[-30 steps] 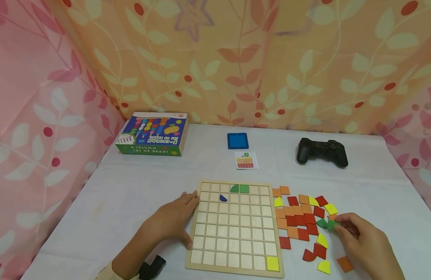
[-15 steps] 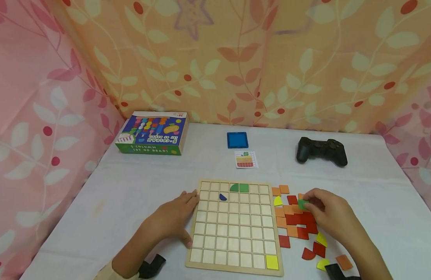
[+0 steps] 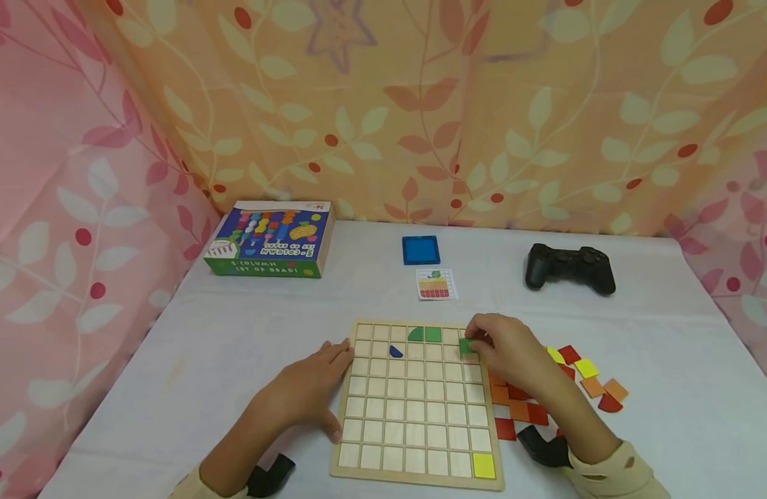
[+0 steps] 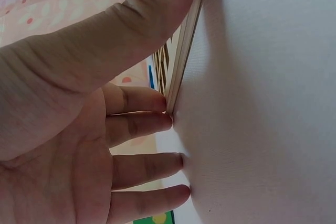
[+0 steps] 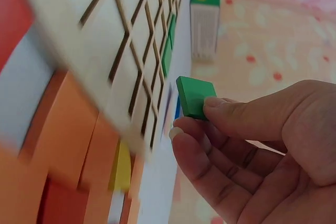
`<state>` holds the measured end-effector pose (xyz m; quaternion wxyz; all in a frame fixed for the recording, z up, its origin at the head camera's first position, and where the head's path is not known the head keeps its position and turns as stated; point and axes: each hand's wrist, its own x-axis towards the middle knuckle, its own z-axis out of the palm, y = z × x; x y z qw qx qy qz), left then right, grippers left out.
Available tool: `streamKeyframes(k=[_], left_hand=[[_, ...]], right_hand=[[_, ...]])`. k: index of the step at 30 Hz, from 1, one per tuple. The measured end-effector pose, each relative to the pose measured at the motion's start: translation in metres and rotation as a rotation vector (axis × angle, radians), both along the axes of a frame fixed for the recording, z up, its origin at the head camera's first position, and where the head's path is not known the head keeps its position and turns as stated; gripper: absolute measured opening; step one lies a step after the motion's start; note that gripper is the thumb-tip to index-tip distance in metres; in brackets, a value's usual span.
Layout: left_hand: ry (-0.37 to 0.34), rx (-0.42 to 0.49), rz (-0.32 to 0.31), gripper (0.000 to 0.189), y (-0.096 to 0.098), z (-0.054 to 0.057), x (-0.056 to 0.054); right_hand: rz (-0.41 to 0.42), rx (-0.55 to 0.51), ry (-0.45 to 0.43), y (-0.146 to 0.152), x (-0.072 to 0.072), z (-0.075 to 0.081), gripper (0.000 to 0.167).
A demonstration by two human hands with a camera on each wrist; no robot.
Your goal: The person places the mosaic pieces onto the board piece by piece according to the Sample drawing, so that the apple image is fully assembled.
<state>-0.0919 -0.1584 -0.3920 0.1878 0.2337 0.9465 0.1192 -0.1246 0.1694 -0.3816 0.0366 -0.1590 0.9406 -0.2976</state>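
Observation:
A wooden grid board (image 3: 417, 483) lies in front of me. It bears a green quarter-round tile (image 3: 416, 334), a green square tile (image 3: 433, 334), a blue tile (image 3: 395, 351) and a yellow square tile (image 3: 483, 466). My left hand (image 3: 308, 388) rests along the board's left side, its fingers fairly straight; the left wrist view has the thumb touching the edge. Over the board's upper right corner, my right hand (image 3: 510, 352) pinches another green square tile (image 5: 195, 97) between thumb and fingertips. In the right wrist view that tile is apart from the grid.
Right of the board lie loose red, orange and yellow tiles (image 3: 586, 367), partly hidden under my right forearm. Beyond it are a pattern card (image 3: 436, 285), a blue tray (image 3: 421, 250), a black game controller (image 3: 570, 269) and a bead-set box (image 3: 269, 239).
My right hand has carried the green square tile leftward from the loose pile to over the board's upper right. A green leaf-shaped piece there has gone from sight. My left hand stays put.

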Motion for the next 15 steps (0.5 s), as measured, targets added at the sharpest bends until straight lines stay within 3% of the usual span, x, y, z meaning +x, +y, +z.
streamKeyframes(k=[9, 15], left_hand=[[-0.01, -0.001, 0.006, 0.126, 0.0, -0.001, 0.0], [-0.006, 0.0, 0.002, 0.125, 0.0, -0.001, 0.0]], right_hand=[[0.076, -0.016, 0.02, -0.034, -0.014, -0.009, 0.015], [0.063, 0.022, -0.016, -0.045, -0.017, -0.016, 0.014]])
